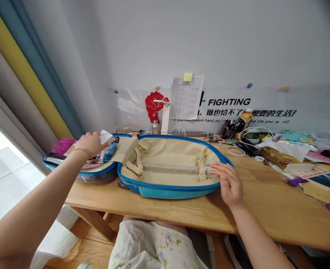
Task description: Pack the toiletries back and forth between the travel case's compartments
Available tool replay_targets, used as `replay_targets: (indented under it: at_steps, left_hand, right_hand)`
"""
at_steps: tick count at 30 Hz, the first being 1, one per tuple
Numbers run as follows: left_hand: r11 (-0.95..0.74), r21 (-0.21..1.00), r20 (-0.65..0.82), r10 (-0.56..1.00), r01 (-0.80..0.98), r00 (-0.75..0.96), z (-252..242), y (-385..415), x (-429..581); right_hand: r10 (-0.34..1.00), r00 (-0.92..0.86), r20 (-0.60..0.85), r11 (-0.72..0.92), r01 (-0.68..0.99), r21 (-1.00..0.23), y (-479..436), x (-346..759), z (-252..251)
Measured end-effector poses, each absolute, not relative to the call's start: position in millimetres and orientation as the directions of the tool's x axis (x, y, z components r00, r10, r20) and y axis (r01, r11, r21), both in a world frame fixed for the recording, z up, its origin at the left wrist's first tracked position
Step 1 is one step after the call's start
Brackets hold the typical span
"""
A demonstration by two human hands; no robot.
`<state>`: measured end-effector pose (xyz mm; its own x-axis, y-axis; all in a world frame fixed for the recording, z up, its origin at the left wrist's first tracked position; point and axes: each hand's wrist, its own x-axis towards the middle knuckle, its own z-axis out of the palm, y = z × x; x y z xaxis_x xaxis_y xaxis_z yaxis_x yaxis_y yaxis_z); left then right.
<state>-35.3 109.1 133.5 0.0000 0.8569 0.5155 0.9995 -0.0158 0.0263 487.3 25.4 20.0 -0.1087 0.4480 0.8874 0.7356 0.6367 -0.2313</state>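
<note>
A small blue suitcase lies opened out on the wooden table. Its beige-lined half (pixel 167 160) holds only straps, one pair at the left and one buckled strap (pixel 202 176) at the right. Over the packed half (pixel 97 173) at the left, my left hand (pixel 89 145) is closed on a white box-like item (pixel 106 137); its fingertips are partly hidden. A blue pouch-like item (pixel 110 151) and a pink bag (pixel 62 146) lie in that half. My right hand (pixel 229 183) rests at the right rim, fingers stretched out over the edge, holding nothing.
Behind the suitcase stand a white lamp (pixel 165 117) and a small bottle (pixel 155 127). At the right are a white cable ring (pixel 236 151), an orange bottle (pixel 245 121), a gold pouch (pixel 277 157) and piled papers. Curtains (pixel 27 71) hang at the left.
</note>
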Motion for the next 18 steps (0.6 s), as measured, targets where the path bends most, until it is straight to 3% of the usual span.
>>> replay_targets:
  at_steps: [2,4,7,10,15,18]
  left_hand:
    - [-0.005,0.024,0.534,0.846,1.000,-0.008,148.5,107.4,-11.4]
    - [-0.101,0.027,0.478,0.875,0.995,0.076,160.8,103.5,24.1]
    - [-0.408,0.103,0.262,0.891,0.907,0.371,166.5,93.5,89.5]
    - [-0.558,0.161,0.058,0.828,0.814,0.557,157.9,83.9,154.1]
    - [-0.614,0.087,-0.243,0.751,0.785,0.614,136.8,80.0,233.5]
    - [-0.634,0.055,-0.334,0.716,0.771,0.613,127.0,80.8,262.0]
  right_hand:
    - [0.469,-0.101,0.878,0.630,0.734,-0.252,24.1,487.5,19.3]
    - [0.480,-0.101,0.872,0.630,0.731,-0.262,22.3,488.1,18.2]
    - [0.481,-0.104,0.870,0.633,0.728,-0.263,19.2,488.9,16.6]
    - [0.476,-0.099,0.874,0.636,0.725,-0.264,16.6,488.6,15.5]
    - [0.461,-0.095,0.882,0.641,0.723,-0.257,15.4,487.5,15.3]
    - [0.470,-0.093,0.878,0.637,0.724,-0.264,16.1,487.9,14.6]
